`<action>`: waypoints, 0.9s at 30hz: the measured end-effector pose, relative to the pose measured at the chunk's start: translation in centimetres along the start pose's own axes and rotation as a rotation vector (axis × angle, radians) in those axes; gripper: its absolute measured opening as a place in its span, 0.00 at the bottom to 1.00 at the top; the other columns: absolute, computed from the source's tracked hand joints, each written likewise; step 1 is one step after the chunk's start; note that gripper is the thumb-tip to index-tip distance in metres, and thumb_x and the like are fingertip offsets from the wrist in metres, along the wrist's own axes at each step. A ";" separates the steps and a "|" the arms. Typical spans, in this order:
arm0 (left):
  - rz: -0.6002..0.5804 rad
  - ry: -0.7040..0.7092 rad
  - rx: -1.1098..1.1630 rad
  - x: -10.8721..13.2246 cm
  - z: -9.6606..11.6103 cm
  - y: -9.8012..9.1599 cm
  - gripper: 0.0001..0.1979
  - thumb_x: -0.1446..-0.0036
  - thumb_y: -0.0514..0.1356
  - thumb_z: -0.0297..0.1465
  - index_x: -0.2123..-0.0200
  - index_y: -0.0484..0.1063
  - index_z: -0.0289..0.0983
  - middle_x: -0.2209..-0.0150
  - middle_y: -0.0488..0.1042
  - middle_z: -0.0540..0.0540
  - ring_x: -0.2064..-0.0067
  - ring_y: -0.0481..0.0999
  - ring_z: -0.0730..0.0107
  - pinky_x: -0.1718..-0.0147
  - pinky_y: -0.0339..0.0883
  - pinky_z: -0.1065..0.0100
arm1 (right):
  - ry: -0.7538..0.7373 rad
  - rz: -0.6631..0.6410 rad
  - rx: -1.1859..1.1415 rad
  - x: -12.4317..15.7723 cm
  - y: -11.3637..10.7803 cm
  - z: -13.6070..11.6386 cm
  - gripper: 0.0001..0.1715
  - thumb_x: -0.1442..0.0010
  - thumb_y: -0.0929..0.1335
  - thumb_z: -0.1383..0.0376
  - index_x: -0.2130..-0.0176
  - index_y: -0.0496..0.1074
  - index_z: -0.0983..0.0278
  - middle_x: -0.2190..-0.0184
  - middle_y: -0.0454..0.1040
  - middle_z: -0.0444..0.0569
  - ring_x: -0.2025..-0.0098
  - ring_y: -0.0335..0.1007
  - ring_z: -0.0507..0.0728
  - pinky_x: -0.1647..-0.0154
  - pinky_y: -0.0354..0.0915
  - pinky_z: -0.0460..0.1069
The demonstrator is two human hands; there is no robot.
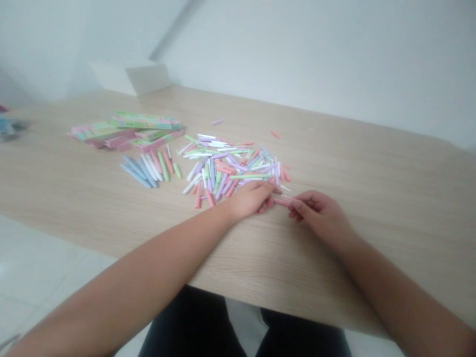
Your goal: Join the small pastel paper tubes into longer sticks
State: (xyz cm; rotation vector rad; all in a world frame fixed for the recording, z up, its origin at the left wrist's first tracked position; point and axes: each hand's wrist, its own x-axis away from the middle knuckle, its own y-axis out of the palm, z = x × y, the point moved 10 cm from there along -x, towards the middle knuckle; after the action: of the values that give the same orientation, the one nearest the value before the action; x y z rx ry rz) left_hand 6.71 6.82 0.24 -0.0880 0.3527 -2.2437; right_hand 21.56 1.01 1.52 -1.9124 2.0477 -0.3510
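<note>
Slim pink stick, right of centre: right hand pinches it; left hand curled against it, grip unclear.

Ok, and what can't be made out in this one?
All in the head view:
- Pink stick: ends covered by the left hand and right hand.
- Patterned boxes: print too blurred to read.
- Bluish object: blurred, cut off by the left edge.
- Stick pile: lower pieces hidden under upper ones.

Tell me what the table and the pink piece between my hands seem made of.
The table: matte wood or wood-look laminate, judging by its streaky grain. The pink piece: perhaps smooth plastic, given its pale streak, though blur leaves that open.
</note>
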 end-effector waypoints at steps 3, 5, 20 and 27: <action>0.172 0.233 -0.401 0.9 3.0 -1.3 0.23 0.31 0.50 0.45 0.52 0.77 0.35 0.64 0.77 0.45 0.63 0.74 0.66 0.60 0.67 0.64 | 0.030 0.015 -0.122 -0.4 -0.5 1.1 0.21 0.44 0.76 0.47 0.64 0.76 0.62 0.74 0.80 0.47 0.74 0.74 0.53 0.71 0.71 0.48; 0.203 0.355 -0.654 1.5 4.4 -0.5 0.19 0.33 0.55 0.41 0.50 0.77 0.36 0.58 0.78 0.42 0.55 0.74 0.60 0.52 0.66 0.60 | 0.048 0.031 -0.190 -0.5 -0.8 1.8 0.20 0.43 0.76 0.48 0.64 0.76 0.61 0.72 0.80 0.47 0.72 0.75 0.53 0.71 0.72 0.47; 0.029 0.484 -0.952 2.3 4.9 3.0 0.15 0.33 0.54 0.37 0.50 0.75 0.37 0.55 0.74 0.41 0.51 0.72 0.58 0.49 0.64 0.58 | 0.093 0.149 -0.347 -1.3 -3.0 2.5 0.21 0.48 0.78 0.49 0.66 0.76 0.61 0.69 0.79 0.47 0.72 0.74 0.52 0.74 0.70 0.45; -0.175 0.497 -0.997 1.0 6.0 7.9 0.22 0.33 0.55 0.43 0.43 0.72 0.38 0.50 0.73 0.40 0.51 0.75 0.56 0.52 0.69 0.58 | 0.039 0.350 -0.374 -1.6 -6.5 2.1 0.19 0.48 0.76 0.50 0.67 0.72 0.60 0.71 0.75 0.43 0.73 0.72 0.51 0.74 0.69 0.46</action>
State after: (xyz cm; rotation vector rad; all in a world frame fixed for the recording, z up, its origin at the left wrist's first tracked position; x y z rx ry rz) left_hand 13.05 -0.08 3.71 -0.0808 1.7541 -2.0162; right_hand 28.46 2.24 2.19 -1.6875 2.5609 0.0864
